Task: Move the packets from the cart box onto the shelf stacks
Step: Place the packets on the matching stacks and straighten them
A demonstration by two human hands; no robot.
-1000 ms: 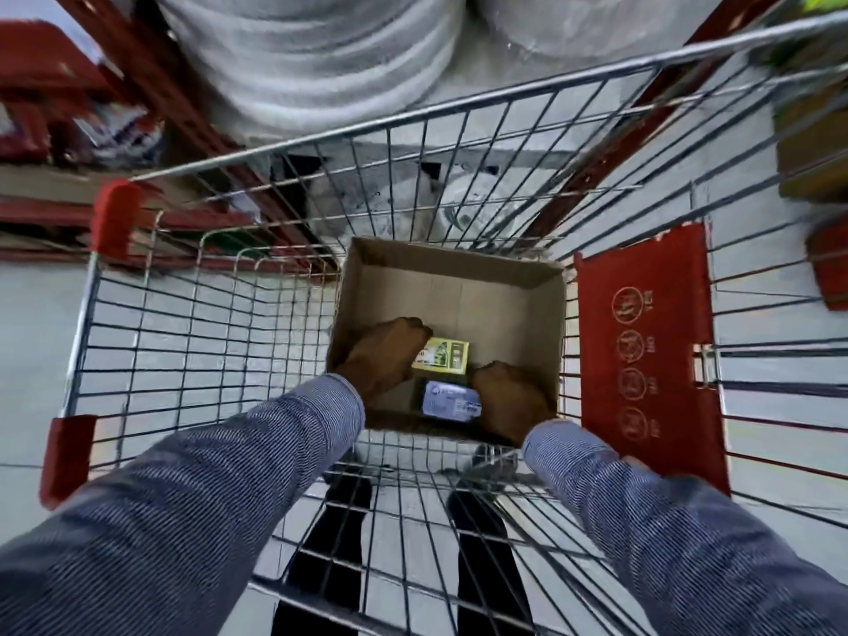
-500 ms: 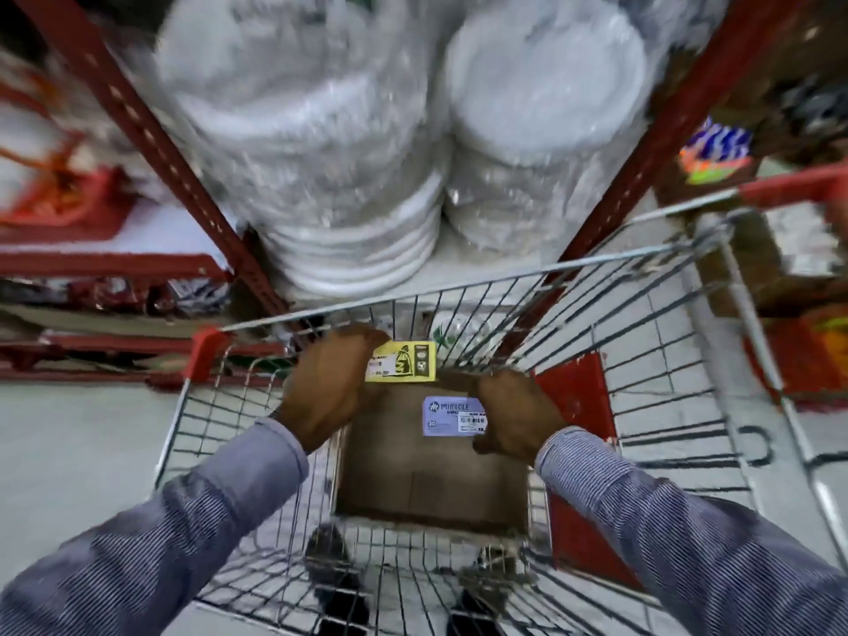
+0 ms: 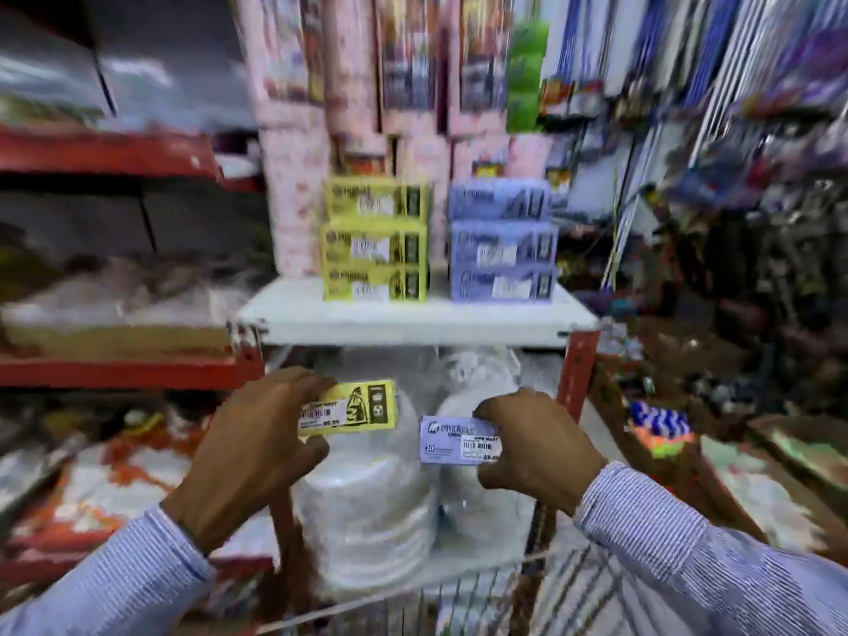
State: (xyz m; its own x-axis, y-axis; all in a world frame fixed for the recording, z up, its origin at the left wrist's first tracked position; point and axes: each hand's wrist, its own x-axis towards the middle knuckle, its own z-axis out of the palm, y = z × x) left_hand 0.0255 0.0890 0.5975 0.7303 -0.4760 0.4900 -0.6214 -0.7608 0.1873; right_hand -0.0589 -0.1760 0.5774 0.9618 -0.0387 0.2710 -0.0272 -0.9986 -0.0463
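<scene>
My left hand [image 3: 250, 452] grips a yellow packet [image 3: 355, 406] by its left end. A lilac packet [image 3: 452, 440] is held in my right hand [image 3: 537, 447] by its right end. Both packets hang in the air below the white shelf [image 3: 413, 321]. On that shelf stands a stack of three yellow packets [image 3: 374, 241] on the left and a stack of three lilac packets [image 3: 502, 241] on the right. Only the top wire of the cart [image 3: 413, 594] shows at the bottom edge; the cart box is out of view.
Wrapped stacks of white plates [image 3: 367, 511] fill the level under the white shelf. Tall pink packs [image 3: 298, 130] stand behind the packet stacks. Red rack beams [image 3: 105, 151] run to the left, and crowded hanging goods [image 3: 711, 107] are on the right.
Both hands have lifted the two packets out of the cart box and up toward the shelf. The view has swung up from the cart to the shelf stacks.
</scene>
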